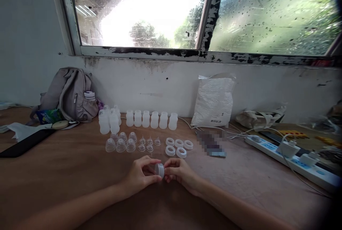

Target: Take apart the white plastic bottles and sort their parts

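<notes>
Between thumb and fingers, my left hand (143, 174) holds a translucent ring (159, 170) on edge. My right hand (181, 173) is at the ring's right side, its thumb and fingers pinched together; whatever they grip is too small to name. Beyond my hands lie several loose white rings (170, 150), several clear nipples (150, 147) and several clear domed caps (120, 145). Farther back, a row of frosted bottles (154, 120) stands along the wall. To their left is a cluster of bottles (104, 122) with caps on.
A grey backpack (72, 94) and a black flat object (28, 142) are on the left. At the back right stands a white plastic bag (213, 102). A power strip (291, 162) with plugs and cables runs along the right. A blurred item (217, 153) lies right of the rings.
</notes>
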Motion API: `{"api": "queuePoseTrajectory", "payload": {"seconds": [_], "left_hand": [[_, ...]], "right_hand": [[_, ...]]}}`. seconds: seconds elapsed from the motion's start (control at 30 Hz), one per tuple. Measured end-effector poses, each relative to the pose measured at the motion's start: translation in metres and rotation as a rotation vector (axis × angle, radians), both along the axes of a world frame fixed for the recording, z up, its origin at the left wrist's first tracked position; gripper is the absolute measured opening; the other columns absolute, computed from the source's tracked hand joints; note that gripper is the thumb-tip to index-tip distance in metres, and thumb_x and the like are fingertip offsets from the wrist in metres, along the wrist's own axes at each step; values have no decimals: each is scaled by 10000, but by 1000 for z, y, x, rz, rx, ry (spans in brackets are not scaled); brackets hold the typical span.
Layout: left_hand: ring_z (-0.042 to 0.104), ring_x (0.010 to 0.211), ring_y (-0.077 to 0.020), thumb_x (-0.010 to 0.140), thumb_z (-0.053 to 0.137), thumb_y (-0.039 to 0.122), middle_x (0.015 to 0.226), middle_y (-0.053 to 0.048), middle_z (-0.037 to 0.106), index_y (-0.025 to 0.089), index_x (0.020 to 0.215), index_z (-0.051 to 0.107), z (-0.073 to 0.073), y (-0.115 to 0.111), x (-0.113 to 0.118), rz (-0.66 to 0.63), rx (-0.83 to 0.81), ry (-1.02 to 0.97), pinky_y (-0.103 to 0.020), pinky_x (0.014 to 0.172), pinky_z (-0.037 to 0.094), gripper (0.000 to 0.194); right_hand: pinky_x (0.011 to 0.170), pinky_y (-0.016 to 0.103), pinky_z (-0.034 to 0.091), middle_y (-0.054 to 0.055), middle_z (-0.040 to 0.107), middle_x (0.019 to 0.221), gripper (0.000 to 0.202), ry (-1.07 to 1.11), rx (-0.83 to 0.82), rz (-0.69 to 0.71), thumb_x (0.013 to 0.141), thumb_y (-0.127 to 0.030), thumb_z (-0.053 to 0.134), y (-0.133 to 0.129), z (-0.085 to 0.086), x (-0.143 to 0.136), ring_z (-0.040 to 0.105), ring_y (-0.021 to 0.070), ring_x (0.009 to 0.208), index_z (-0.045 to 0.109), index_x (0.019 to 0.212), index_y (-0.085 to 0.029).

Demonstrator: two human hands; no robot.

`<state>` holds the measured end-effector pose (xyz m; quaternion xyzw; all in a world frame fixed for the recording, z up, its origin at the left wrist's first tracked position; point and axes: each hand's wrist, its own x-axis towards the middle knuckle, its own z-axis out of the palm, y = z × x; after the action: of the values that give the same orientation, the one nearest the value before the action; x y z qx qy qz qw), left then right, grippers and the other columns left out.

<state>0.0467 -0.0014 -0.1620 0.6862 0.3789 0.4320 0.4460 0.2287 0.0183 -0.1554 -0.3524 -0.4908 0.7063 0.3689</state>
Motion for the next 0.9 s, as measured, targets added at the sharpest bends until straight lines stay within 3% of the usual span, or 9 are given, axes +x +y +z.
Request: {"api": "queuePoseTrajectory", "payload": {"seconds": [0.2,0.53,0.9], "left_hand": [[602,724,-139,607,709,274,888,-32,496,199,1044,594,0,-3,-1,-41,42,31,-266,661,534,458],[592,705,-126,615,707,270,863,-30,498,207,1047,597,-2,-2,-3,-54,97,17,-249,646,528,450],[592,707,-132,606,714,256,903,-49,552,170,1012,591,2,1,-2,-84,-49,-76,-229,629,493,432]], "right_hand": [[490,171,441,-3,599,534,119,55,-135,33,587,-92,674,0,-1,3,567,78,468,572,648,-104],[493,159,436,-1,589,524,109,93,-182,73,603,-69,653,-2,0,3,567,77,470,553,626,-107],[484,136,421,-11,588,539,104,174,-177,71,613,-78,633,-3,0,-3,546,53,468,535,608,-111]]}}
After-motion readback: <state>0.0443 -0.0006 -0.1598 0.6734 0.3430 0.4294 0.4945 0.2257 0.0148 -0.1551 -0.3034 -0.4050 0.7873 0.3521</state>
